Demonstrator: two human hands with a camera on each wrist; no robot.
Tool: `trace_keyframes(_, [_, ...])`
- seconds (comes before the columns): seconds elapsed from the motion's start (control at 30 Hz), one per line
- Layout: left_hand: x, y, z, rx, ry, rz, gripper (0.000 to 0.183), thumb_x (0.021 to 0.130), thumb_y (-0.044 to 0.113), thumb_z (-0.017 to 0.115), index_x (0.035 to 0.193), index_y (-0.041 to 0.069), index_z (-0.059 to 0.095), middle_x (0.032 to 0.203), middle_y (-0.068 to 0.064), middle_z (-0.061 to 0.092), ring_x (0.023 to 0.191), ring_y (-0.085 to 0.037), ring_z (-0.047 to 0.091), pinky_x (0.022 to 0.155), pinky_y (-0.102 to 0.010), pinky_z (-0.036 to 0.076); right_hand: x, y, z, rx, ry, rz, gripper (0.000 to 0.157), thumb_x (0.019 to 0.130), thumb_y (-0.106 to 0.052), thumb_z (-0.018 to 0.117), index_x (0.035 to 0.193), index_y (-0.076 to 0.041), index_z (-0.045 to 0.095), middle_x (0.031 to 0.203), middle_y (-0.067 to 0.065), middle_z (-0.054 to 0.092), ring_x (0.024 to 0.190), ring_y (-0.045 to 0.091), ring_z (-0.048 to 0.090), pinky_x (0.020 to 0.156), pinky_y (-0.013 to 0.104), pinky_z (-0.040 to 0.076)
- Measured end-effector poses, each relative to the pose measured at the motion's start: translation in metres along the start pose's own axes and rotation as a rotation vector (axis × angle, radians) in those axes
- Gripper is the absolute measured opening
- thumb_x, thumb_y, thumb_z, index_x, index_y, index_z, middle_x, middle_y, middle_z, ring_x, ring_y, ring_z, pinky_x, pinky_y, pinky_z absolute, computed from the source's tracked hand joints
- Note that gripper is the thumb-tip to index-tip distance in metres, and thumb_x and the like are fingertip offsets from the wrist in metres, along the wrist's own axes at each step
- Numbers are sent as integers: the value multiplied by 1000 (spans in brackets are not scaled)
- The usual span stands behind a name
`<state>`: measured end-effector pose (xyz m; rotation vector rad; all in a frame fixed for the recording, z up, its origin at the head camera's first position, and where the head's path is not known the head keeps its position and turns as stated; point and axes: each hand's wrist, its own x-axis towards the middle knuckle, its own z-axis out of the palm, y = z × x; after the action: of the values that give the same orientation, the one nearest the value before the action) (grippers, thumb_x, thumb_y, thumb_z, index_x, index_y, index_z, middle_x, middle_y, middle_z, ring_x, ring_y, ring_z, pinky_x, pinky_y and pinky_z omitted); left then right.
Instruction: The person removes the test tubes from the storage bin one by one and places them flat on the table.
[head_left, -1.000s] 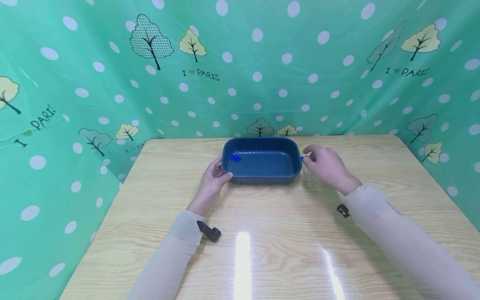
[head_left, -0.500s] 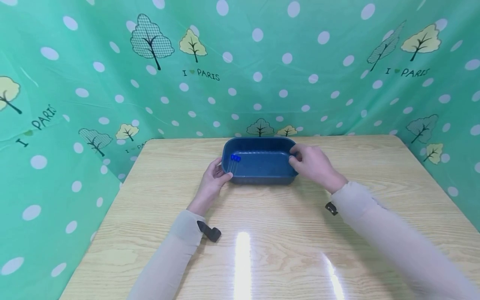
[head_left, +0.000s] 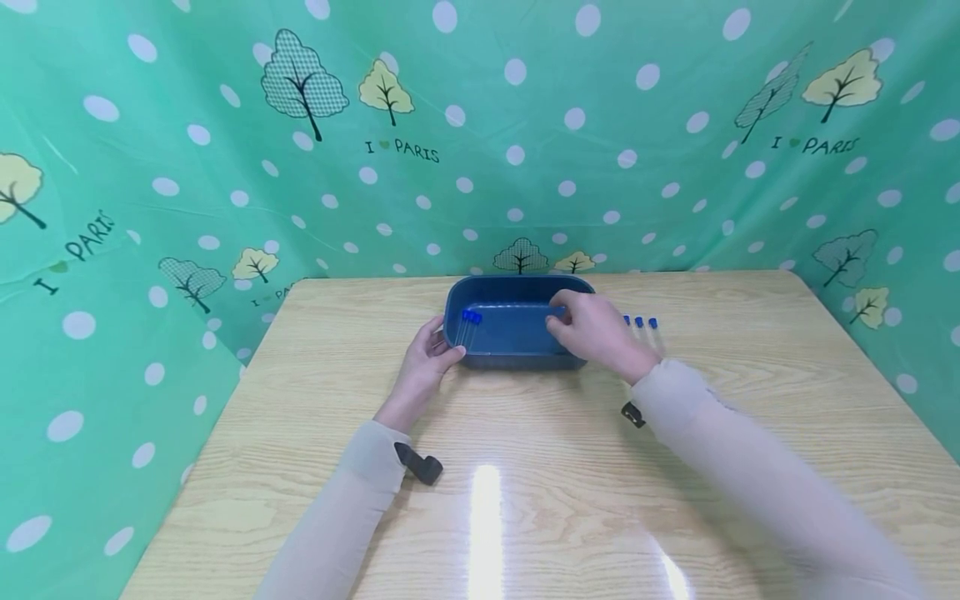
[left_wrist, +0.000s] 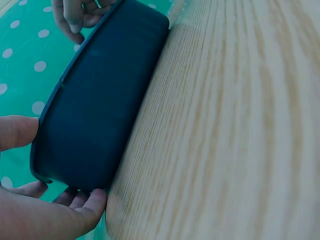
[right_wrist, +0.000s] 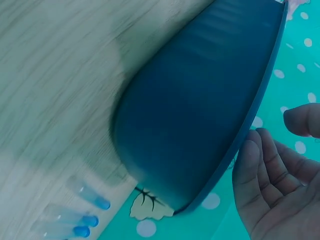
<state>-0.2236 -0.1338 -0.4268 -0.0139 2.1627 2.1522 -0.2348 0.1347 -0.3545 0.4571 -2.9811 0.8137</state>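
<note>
A dark blue rectangular plastic basin [head_left: 517,333] sits near the table's back edge. My left hand [head_left: 422,362] holds its left end; in the left wrist view the thumb is on the rim [left_wrist: 37,135] and the fingers lie against the end wall. Inside, at the left end, lie a few clear tubes [head_left: 470,318] with blue caps. Over the basin's right part is my right hand [head_left: 596,329], thumb and fingers apart in the right wrist view, with nothing seen between them. More blue-capped tubes [right_wrist: 90,220] lie on the table just right of the basin, partly behind that hand.
The wooden table [head_left: 555,450] extends in front and to both sides. Behind it hangs a green curtain [head_left: 517,183] with white dots and printed trees. Black wrist straps [head_left: 420,463] are on both sleeves.
My right hand has moved left from beside the basin's right end to over its interior, uncovering the capped tubes on the table. The left hand and basin have stayed in place.
</note>
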Motion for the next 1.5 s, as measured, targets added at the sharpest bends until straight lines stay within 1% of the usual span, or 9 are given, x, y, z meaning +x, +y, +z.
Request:
trace_keyframes(0.27, [-2,1,0,-1,7,-5,71,87,3,66,148,12,31,146,-19,38,133,-31,40,106,-40,41,9,-13,13,16,-9,-15,34,93,-26,58,120,-6,60,86,2,65,63,14,59,55,30,50])
trace_keyframes(0.4, [-2,1,0,-4,11,-9,70,87,3,66,148,13,32,145,-19,38,132,-30,40,105,-40,41,15,-19,19,29,-14,-17,34,93,-26,59,120,-6,60,86,2,65,62,14,60,55,29,50])
trace_keyframes(0.53, [0,0,1,-19,2,-4,70,87,2,66,147,13,33,144,-19,40,131,-30,41,105,-40,41,19,-23,25,33,-16,-21,36,93,-26,59,121,-4,60,83,1,65,58,14,58,52,29,49])
trace_keyframes(0.8, [1,0,1,-7,2,-12,70,87,3,67,147,13,32,144,-19,39,132,-31,41,105,-41,41,29,-32,34,47,-28,-8,38,93,-27,59,122,-3,59,80,1,64,57,15,58,51,29,49])
trace_keyframes(1.03, [-1,0,1,2,4,-23,71,87,5,66,148,14,31,146,-18,38,133,-30,40,105,-39,41,39,-35,44,57,-56,22,39,93,-27,60,123,-3,58,87,3,64,65,15,60,59,30,52])
trace_keyframes(1.2, [-1,0,1,6,-4,-17,69,88,6,66,147,15,33,145,-18,39,132,-29,41,105,-38,42,43,-39,53,40,-78,42,40,92,-28,61,124,-5,58,94,5,66,69,15,62,62,31,54])
trace_keyframes(1.33, [0,0,1,2,-10,-11,69,88,7,66,148,15,32,145,-18,38,133,-30,40,105,-39,41,46,-45,57,35,-83,40,40,92,-28,61,125,-4,58,107,9,66,80,17,63,73,36,56])
trace_keyframes(1.4, [-3,4,1,-2,-19,-15,70,89,6,65,148,14,30,146,-20,37,134,-31,39,106,-39,40,49,-47,59,40,-96,42,41,92,-28,61,126,-4,57,113,12,65,85,19,63,80,39,56])
trace_keyframes(1.5, [-3,4,0,-7,-24,-19,70,89,5,64,149,13,28,147,-20,35,134,-31,38,106,-40,40,52,-49,63,51,-117,49,42,93,-28,61,127,-3,56,118,13,64,88,20,63,84,40,54])
